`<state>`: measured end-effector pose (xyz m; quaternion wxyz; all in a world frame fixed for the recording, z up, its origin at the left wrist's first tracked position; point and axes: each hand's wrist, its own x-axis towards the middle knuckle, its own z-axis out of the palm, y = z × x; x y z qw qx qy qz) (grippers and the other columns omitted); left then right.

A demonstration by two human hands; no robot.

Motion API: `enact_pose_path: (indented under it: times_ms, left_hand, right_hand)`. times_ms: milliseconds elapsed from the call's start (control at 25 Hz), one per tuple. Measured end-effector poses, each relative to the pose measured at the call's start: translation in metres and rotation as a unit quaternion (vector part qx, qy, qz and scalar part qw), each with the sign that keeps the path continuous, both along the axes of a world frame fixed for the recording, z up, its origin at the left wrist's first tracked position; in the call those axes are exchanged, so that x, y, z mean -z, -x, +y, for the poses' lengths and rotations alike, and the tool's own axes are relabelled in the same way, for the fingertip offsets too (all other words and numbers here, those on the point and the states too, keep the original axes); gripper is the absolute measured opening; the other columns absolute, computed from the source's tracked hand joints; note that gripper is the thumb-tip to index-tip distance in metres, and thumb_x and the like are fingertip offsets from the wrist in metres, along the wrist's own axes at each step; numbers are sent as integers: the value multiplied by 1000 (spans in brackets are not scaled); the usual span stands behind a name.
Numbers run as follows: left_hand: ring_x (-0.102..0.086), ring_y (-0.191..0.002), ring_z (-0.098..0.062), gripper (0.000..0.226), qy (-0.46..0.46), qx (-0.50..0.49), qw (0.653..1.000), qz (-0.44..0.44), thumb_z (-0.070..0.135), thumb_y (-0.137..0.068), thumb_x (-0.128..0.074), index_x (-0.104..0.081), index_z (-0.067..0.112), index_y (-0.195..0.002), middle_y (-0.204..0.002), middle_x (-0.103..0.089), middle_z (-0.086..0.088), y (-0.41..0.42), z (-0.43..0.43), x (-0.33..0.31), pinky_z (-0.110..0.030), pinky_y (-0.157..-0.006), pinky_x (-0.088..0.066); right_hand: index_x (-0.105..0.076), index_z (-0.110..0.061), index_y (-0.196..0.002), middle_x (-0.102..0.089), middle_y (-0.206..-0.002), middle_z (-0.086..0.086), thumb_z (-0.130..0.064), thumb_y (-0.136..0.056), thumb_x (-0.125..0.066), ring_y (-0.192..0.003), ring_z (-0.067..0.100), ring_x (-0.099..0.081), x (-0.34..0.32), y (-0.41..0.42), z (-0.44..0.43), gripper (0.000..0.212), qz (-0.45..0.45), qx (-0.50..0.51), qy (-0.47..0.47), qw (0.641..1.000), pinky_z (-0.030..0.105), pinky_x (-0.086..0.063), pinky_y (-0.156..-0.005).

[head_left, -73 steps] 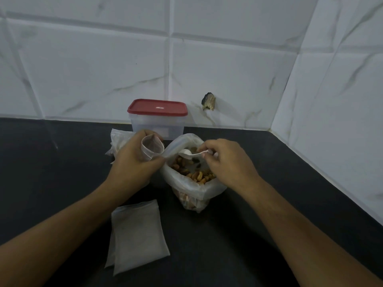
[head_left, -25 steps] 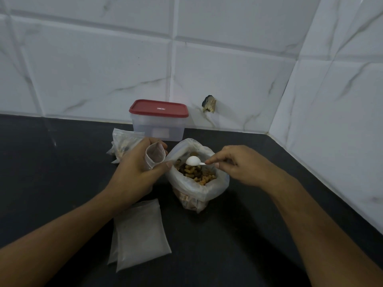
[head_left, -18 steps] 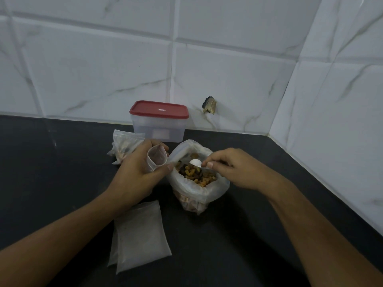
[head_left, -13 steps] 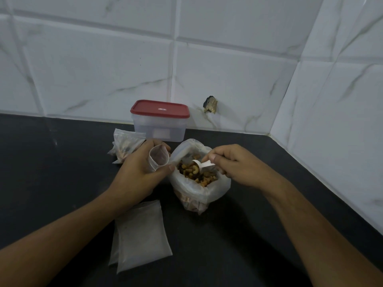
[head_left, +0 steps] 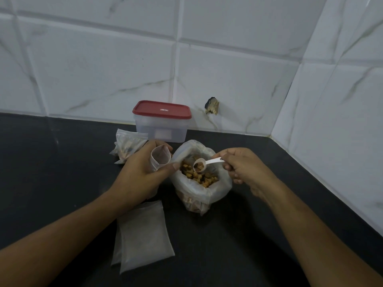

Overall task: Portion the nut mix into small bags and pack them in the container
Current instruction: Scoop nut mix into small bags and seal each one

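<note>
Plastic and tile around me.
My spoon (head_left: 208,162) is smooth white plastic; bags (head_left: 143,235) thin, cloudy plastic; counter (head_left: 62,172) matt black; tiles (head_left: 103,75) glossy.

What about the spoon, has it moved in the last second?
Yes. The spoon dipped down into the nut bag and has risen again, now loaded, over the bag's opening.

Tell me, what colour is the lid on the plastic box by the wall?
Red. The lid sits on a clear box, seen in the head view.
</note>
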<state>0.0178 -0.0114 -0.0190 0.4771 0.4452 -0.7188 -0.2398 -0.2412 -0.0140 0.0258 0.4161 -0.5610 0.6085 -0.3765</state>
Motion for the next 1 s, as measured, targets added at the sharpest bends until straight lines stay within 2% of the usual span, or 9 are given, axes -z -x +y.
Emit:
enact_pose_path:
  times_ms: [160, 280, 520, 600, 680, 800, 840, 920, 1000]
  left_hand:
    - [-59, -112, 3, 39, 9, -1, 1000, -3, 33, -87, -79, -61, 30, -121, -118, -66, 15, 1, 0, 1, -24, -89, -51]
    - [-60, -112, 2, 39, 11, -3, 1000, -4, 32, -86, -80, -61, 30, -121, -118, -67, 15, 0, -1, 1, -24, -89, -51]
    - [-58, -110, 6, 37, 15, -1, 1000, -6, 31, -87, -79, -61, 30, -119, -117, -66, 16, 1, -1, 1, -19, -86, -49]
    - [-59, -109, 6, 36, 14, 0, 1000, -3, 30, -86, -80, -62, 30, -118, -116, -66, 16, 1, -1, 1, -20, -86, -49]
    - [-60, -109, 4, 36, 14, 3, 1000, 2, 29, -87, -80, -63, 29, -118, -114, -67, 14, 2, 0, 1, -22, -86, -51]
    - [-61, -109, 2, 36, 14, 4, 1000, 7, 28, -86, -81, -63, 29, -118, -113, -67, 14, 1, -1, 2, -26, -89, -53]
    - [-61, -109, 2, 37, 14, 4, 1000, 5, 28, -86, -81, -63, 30, -118, -114, -67, 14, 1, -1, 2, -27, -89, -53]
    - [-60, -110, 3, 38, 12, 1, 1000, 1, 29, -85, -81, -62, 30, -118, -115, -67, 15, 1, -1, 2, -27, -90, -52]
    - [-59, -110, 5, 38, 13, -2, 1000, -4, 30, -85, -81, -62, 31, -118, -115, -66, 15, 1, -2, 2, -24, -89, -51]
  right_hand:
    - [-76, -26, -112, -64, -87, -11, -22, -106, -55, -68, -3, -59, 1, -10, 6, 22, 114, -28, 87, 989, 16, -40, -62]
    - [-73, -33, -120, -61, -90, -20, -21, -106, -54, -71, -15, -58, 3, -16, 8, 26, 164, -84, 110, 977, 14, -39, -68]
    - [-75, -41, -115, -68, -114, -16, -22, -105, -56, -102, 1, -63, -7, -4, 4, 28, 242, -174, 124, 947, 25, -48, -84]
    - [-75, -43, -114, -65, -110, -20, -22, -104, -58, -101, 1, -62, -10, 4, 4, 29, 281, -188, 123, 933, 27, -49, -86]
    - [-74, -45, -116, -58, -98, -22, -21, -103, -59, -92, 0, -59, -12, 7, 5, 32, 333, -193, 122, 915, 26, -47, -80]
    - [-72, -48, -120, -54, -90, -24, -16, -101, -56, -87, 8, -63, -13, 2, 5, 41, 414, -195, 136, 879, 35, -55, -79]
    - [-72, -47, -122, -52, -88, -26, -15, -100, -54, -86, 6, -62, -14, -1, 6, 43, 431, -195, 140, 870, 33, -54, -78]
    - [-72, -44, -123, -50, -87, -29, -17, -102, -53, -86, -1, -57, -17, -4, 8, 39, 442, -197, 141, 864, 24, -47, -75]
    - [-73, -41, -122, -57, -95, -29, -23, -103, -54, -93, -3, -58, -19, -4, 11, 32, 418, -198, 130, 877, 25, -46, -81]
